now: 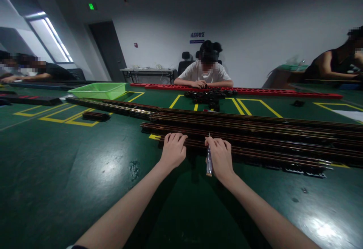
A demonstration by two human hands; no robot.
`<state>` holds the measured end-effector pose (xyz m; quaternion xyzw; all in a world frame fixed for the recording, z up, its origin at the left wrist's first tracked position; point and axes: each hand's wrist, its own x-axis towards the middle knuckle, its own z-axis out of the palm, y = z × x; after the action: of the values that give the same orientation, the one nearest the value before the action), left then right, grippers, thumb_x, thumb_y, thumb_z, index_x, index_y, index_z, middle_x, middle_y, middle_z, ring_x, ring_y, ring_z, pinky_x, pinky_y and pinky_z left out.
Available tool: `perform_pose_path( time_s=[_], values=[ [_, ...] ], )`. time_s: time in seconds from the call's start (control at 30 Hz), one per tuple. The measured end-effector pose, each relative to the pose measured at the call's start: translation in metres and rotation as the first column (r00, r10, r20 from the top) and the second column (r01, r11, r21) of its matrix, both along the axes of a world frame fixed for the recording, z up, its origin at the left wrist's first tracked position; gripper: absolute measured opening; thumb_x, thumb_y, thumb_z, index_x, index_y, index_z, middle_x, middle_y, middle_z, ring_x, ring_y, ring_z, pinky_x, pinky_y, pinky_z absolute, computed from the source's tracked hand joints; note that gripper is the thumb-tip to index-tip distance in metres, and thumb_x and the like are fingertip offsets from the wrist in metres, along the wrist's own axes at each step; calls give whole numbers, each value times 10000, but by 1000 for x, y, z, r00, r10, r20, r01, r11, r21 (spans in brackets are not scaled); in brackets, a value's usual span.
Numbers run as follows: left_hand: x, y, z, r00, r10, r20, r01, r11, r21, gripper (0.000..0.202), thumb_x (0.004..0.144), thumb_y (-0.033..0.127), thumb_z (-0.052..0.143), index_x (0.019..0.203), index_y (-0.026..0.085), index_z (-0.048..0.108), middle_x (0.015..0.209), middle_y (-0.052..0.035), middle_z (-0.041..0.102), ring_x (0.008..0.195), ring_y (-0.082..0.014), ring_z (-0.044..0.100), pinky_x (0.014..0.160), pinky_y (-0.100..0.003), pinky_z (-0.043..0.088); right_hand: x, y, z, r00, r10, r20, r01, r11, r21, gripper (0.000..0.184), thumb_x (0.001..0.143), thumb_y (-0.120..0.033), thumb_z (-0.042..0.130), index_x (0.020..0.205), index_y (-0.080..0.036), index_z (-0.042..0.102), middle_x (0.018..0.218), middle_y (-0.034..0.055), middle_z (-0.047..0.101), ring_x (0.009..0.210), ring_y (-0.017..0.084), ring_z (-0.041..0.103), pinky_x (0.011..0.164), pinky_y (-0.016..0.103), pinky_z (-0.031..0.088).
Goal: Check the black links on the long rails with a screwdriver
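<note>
Bare forearms (127, 209) reach over the green tabletop (56, 188) to the nearest dark, coppery-edged strip (261, 156), lying alongside others. Fingers bent, the left hand (173, 150) rests over its end; whether it grips, I cannot tell. Closed around a slim clear-handled screwdriver (209, 162), the right hand (221, 156) points the shaft away. A slipping tip could scratch the strip; a loose left hold could let it skid into its neighbours.

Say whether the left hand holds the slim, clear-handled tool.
No: the slim, clear-handled tool is in the right hand, while the left hand is at the long, dark, copper-edged strips.
</note>
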<state>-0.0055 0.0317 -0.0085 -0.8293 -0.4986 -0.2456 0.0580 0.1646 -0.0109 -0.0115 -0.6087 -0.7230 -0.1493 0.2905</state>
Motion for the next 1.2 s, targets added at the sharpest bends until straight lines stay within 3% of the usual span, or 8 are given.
perform_pose_path(
  time_s=[0.13,0.3,0.53,0.9,1.07,1.2],
  values=[
    [0,0,-1,1000,2,2,-2,1000,1,359,812,144,370,1109,178,569,1119,-67,590,1091,-212,484,1020,-419,267,3,0,0,999,-29,-17,30,999,28,196,771,-40,414,837,-204,499,884,66,667,918,245,556,832,410,345],
    [0,0,-1,1000,1,5,-1,1000,1,357,819,146,364,1111,180,567,1121,-65,590,1095,-209,481,1020,-415,265,3,-2,4,1000,7,-16,-7,1000,19,208,688,-48,501,836,-195,499,879,59,664,913,243,552,854,399,321],
    [0,-1,0,1000,5,3,-5,1000,-1,356,814,142,370,1107,187,567,1117,-64,590,1097,-211,479,1022,-417,261,0,-2,5,1000,8,-11,-8,1000,21,142,727,-108,518,839,-194,499,868,59,660,884,240,546,852,400,314],
    [0,-1,1,1000,7,19,-6,1000,-15,361,807,125,373,1111,170,561,1119,-72,583,1096,-214,476,1033,-429,250,4,-1,0,997,-10,-83,12,1000,18,276,674,-9,422,857,-210,468,933,77,660,922,249,557,845,419,338],
    [-1,0,4,988,70,141,-66,997,-28,361,791,90,370,1084,188,557,1109,-57,589,1082,-213,482,998,-413,295,9,3,-3,971,8,-241,15,995,94,278,655,-38,418,864,-219,445,944,64,658,890,234,568,835,385,329],
    [-5,4,8,926,205,318,-172,977,-128,300,786,92,350,961,197,570,1048,-55,605,1023,-216,519,916,-400,365,10,5,-3,941,22,-337,40,984,176,207,708,-84,422,867,-212,453,953,64,664,877,234,574,816,367,324]
  ],
)
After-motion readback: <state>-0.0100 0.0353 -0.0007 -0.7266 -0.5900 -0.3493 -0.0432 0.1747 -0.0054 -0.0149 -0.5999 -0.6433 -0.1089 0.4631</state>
